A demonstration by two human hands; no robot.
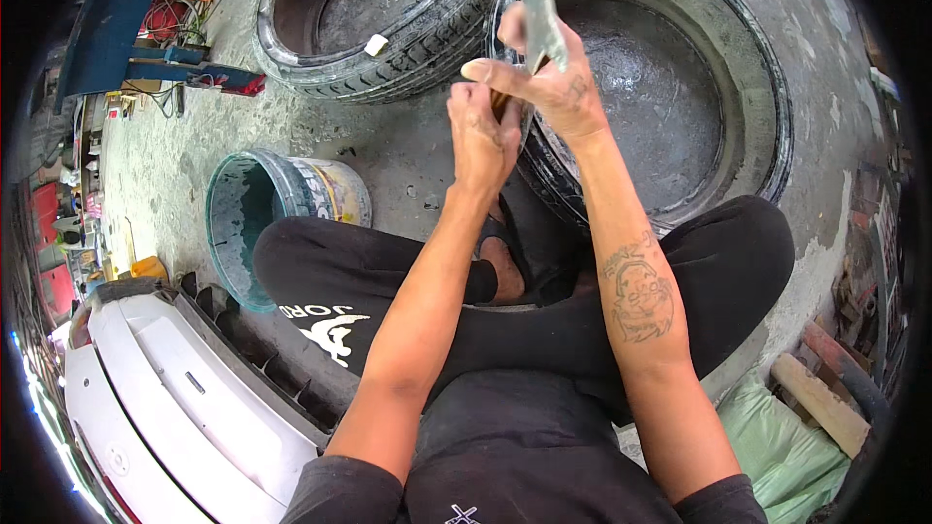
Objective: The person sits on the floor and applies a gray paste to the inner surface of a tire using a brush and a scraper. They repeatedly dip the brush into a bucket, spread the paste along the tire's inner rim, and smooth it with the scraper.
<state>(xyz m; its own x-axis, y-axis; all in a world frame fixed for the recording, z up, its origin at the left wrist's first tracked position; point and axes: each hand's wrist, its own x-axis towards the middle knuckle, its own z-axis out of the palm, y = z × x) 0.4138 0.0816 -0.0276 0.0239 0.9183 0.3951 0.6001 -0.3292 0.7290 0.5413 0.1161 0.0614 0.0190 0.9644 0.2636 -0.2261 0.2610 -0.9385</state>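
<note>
A long flat blade (pixel 541 10), coated in pale grey, rises in front of the tyres and is partly blurred. My left hand (pixel 478 136) is closed round its brown handle (pixel 501 102). Higher up, my right hand (pixel 565 89) is closed about the lower blade, with its thumb stretched out to the left; the blade hides part of its fingers. Behind my hands, a tyre (pixel 777 97) lies flat on the floor at the right. Another tyre (pixel 388 78) lies to the left, with a small white block (pixel 376 45) on its tread.
A paste-smeared bucket (pixel 335 192) stands tilted by my left knee. A white car panel or bumper (pixel 175 369) lies at lower left. Green plastic sacking (pixel 782 442) and a pale tube (pixel 820 403) are at lower right. Blue metal equipment (pixel 102 29) stands at far left.
</note>
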